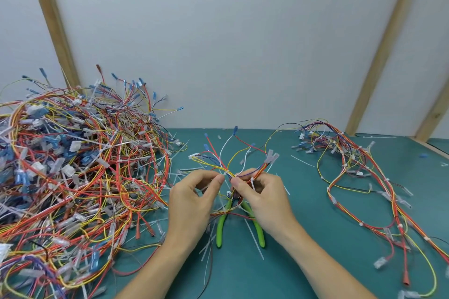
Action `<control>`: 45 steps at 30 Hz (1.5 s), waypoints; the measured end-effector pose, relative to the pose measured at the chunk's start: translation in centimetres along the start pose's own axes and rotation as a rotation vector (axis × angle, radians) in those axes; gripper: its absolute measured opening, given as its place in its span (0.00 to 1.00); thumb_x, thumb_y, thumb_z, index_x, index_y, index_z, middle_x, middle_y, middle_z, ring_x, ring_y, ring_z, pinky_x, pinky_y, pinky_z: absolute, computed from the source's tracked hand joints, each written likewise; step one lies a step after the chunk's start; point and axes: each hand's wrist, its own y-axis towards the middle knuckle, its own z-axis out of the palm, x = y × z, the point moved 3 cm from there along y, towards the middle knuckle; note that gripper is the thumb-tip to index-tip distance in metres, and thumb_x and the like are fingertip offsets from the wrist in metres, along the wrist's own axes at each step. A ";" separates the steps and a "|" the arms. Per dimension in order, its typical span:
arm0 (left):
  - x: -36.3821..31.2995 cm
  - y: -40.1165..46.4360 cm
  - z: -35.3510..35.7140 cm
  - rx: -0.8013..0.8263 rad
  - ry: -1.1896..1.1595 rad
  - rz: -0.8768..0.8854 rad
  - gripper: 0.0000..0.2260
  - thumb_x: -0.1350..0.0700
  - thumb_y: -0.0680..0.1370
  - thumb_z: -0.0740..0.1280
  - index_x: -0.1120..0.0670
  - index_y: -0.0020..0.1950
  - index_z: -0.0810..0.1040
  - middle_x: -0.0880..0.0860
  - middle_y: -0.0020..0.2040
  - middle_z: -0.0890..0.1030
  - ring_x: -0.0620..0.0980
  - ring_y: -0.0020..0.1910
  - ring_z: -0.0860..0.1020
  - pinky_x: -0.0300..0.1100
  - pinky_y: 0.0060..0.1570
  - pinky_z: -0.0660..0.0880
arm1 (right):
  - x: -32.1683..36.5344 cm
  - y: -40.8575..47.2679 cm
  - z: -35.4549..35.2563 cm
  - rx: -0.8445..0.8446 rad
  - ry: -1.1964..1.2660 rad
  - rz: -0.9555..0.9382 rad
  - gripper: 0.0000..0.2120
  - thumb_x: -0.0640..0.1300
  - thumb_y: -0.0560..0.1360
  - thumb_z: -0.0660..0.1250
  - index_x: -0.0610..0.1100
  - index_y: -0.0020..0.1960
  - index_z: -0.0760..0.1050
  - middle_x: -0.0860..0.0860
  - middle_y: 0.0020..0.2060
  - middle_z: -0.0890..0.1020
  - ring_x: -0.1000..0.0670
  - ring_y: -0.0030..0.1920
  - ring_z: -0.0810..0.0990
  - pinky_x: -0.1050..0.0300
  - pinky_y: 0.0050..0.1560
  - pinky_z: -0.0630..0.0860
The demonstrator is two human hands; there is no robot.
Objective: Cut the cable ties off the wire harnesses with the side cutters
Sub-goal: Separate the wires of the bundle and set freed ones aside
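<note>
I see a green table top (279, 274) by a white wall (230, 31). My left hand (192, 204) pinches a small bunch of wires (233, 165) with thumb and finger. My right hand (262, 199) is curled round the same bunch, right by a white cable tie (252, 181). The green side cutters (221, 228) lie on the table under my hands, with nobody holding them. A big wire pile (73, 172) sits on the left. A smaller wire bunch (359, 177) lies on the right.

Green-handled side cutters (220, 228) flat beneath harness (233, 165)
</note>
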 end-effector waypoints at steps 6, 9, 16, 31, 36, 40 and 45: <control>0.0 0.1 -0.3 -0.076 0.003 0.010 0.04 0.54 0.76 0.74 0.49 0.42 0.82 0.43 0.37 0.82 0.44 0.38 0.79 0.29 0.37 0.68 | 0.3 0.2 -0.1 -0.044 0.090 0.030 0.07 0.36 0.78 0.71 0.39 0.41 0.82 0.49 0.31 0.83 0.52 0.32 0.81 0.63 0.36 0.77; -0.2 0.0 -0.6 -0.118 0.011 0.028 0.07 0.49 0.75 0.73 0.49 0.40 0.80 0.45 0.36 0.81 0.45 0.35 0.76 0.30 0.36 0.67 | 0.3 0.3 0.0 -0.043 0.150 0.058 0.07 0.35 0.78 0.71 0.38 0.42 0.81 0.48 0.30 0.82 0.50 0.32 0.80 0.58 0.36 0.79; -0.7 0.3 -1.2 -0.192 0.029 0.065 0.11 0.45 0.72 0.72 0.51 0.37 0.81 0.48 0.37 0.78 0.46 0.39 0.76 0.34 0.39 0.67 | 0.2 0.0 0.0 -0.047 0.288 0.188 0.05 0.38 0.78 0.71 0.38 0.44 0.82 0.46 0.33 0.82 0.51 0.31 0.80 0.57 0.32 0.80; -1.3 0.1 -1.1 -0.124 0.238 0.134 0.08 0.46 0.81 0.64 0.48 0.47 0.73 0.42 0.40 0.80 0.44 0.42 0.79 0.51 0.44 0.75 | 0.5 1.0 -1.8 0.077 0.647 0.356 0.13 0.41 0.71 0.71 0.40 0.53 0.85 0.46 0.41 0.83 0.51 0.39 0.84 0.57 0.38 0.83; -1.7 -0.2 -0.2 0.210 0.532 0.223 0.15 0.36 0.78 0.61 0.43 0.51 0.81 0.36 0.44 0.83 0.36 0.46 0.80 0.42 0.48 0.76 | 0.4 1.7 -3.0 -0.029 0.775 0.355 0.10 0.42 0.73 0.70 0.41 0.52 0.82 0.48 0.42 0.86 0.52 0.42 0.86 0.57 0.41 0.83; -0.9 -0.7 0.7 0.400 0.518 0.209 0.09 0.39 0.79 0.65 0.38 0.56 0.79 0.36 0.43 0.83 0.39 0.46 0.81 0.44 0.46 0.77 | 0.0 2.0 -3.4 -0.042 0.804 0.354 0.07 0.39 0.81 0.63 0.39 0.54 0.79 0.46 0.41 0.86 0.52 0.42 0.86 0.58 0.40 0.83; -0.4 -0.6 0.7 0.293 0.479 0.181 0.03 0.43 0.78 0.68 0.38 0.50 0.77 0.35 0.38 0.78 0.38 0.34 0.75 0.38 0.34 0.69 | -0.4 1.7 -3.0 0.003 0.712 0.401 0.10 0.45 0.83 0.63 0.40 0.55 0.80 0.44 0.47 0.85 0.48 0.47 0.86 0.54 0.47 0.84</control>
